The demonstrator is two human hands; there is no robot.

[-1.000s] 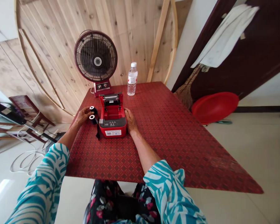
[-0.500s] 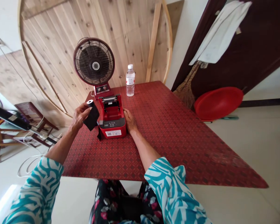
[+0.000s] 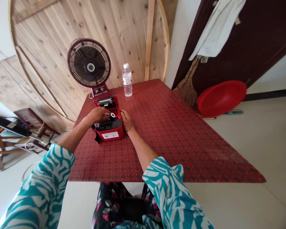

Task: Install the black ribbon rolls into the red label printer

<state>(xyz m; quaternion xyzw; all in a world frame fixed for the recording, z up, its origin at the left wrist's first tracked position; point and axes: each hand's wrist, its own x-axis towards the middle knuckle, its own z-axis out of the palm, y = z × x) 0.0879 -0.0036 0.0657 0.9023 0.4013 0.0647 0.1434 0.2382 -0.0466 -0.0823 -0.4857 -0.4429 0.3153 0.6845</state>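
A red and black label printer (image 3: 111,134) stands on the table with its lid (image 3: 106,101) raised. My left hand (image 3: 98,114) reaches in from the left with closed fingers around a black roll (image 3: 112,115). The roll's white core end faces right, and the roll is inside the printer's open bay; whether it touches the bottom is hidden. My right hand (image 3: 127,121) grips the right side of the printer, with some of its fingers hidden against the casing. A black strip (image 3: 97,137) sticks out by the printer's lower left corner.
Behind the printer stands a dark red fan (image 3: 89,63), with a water bottle (image 3: 127,81) to its right. A patterned red cloth covers the table (image 3: 162,136). On the floor to the right are a straw broom (image 3: 188,87) and a red basin (image 3: 221,98).
My left hand has brought the black roll from the printer's left side rightward into the open bay. My right hand stays at the printer's right side. The view has shifted slightly.
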